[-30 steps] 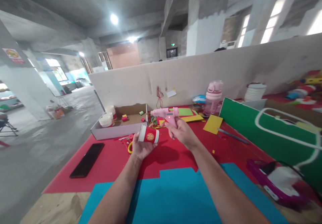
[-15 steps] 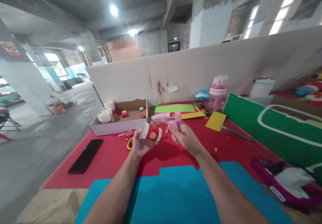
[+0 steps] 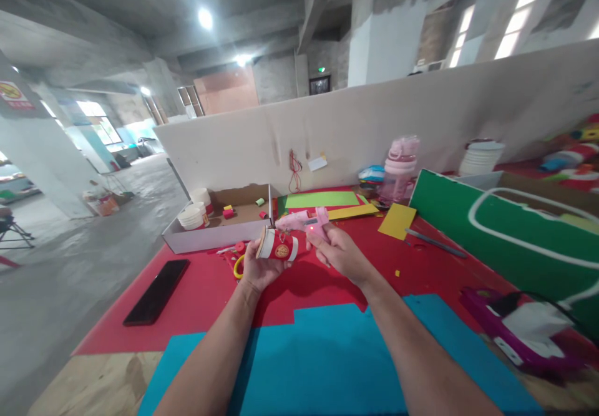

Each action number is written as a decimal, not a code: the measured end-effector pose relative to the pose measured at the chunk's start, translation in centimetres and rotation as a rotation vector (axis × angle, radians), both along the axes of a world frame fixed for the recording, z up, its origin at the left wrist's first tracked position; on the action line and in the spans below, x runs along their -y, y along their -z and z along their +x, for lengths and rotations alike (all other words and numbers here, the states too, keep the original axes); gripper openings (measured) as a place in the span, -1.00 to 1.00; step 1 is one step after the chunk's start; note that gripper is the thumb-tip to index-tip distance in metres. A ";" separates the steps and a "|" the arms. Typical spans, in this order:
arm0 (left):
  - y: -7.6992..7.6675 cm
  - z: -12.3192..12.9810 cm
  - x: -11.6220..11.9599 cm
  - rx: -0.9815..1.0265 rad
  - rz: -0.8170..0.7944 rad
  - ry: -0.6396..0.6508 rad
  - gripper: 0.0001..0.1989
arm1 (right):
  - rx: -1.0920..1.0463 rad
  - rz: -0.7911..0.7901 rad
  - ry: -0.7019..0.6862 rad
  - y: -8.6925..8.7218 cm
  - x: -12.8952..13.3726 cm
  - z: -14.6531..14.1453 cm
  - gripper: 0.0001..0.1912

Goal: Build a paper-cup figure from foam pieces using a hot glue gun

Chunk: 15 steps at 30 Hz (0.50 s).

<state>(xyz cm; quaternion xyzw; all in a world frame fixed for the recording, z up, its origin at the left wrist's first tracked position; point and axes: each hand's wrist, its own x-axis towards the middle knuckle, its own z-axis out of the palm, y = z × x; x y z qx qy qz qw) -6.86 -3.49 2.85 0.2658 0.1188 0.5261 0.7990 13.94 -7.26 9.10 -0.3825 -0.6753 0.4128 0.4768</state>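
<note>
My left hand [image 3: 262,270] holds a red and white paper cup [image 3: 284,247] with a round printed emblem, lying on its side above the red table covering. In my right hand [image 3: 340,249] is a pink glue gun [image 3: 311,219], its small red light lit. The gun's nozzle points left, over the upper side of the cup near its rim; whether it touches the cup cannot be made out. Yellow-handled scissors [image 3: 239,267] lie just left of my left hand.
A shallow box [image 3: 219,234] with stacked cups and small rolls stands behind on the left. A black phone [image 3: 158,292] lies front left. Pink bottle [image 3: 400,169], yellow paper [image 3: 397,221], green board [image 3: 496,235] and purple power strip [image 3: 519,335] are to the right.
The glue gun has moved slightly left relative to the cup, its nozzle now above the cup's rim side. The whole view has shifted a little. Both hands keep their holds.
</note>
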 end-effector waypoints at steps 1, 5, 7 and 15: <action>0.0 0.0 0.0 0.000 0.002 -0.004 -0.66 | 0.002 0.000 -0.003 0.0 0.0 0.0 -0.65; -0.1 0.1 0.1 -0.005 -0.003 -0.012 -0.68 | 0.004 0.004 -0.005 -0.2 0.1 0.0 -0.66; -0.2 0.2 0.1 -0.010 -0.011 -0.012 -0.70 | 0.002 0.003 -0.003 -0.3 0.2 0.0 -0.66; -0.3 0.3 0.2 -0.023 -0.009 -0.013 -0.71 | 0.002 0.002 -0.018 0.0 0.0 0.1 -0.67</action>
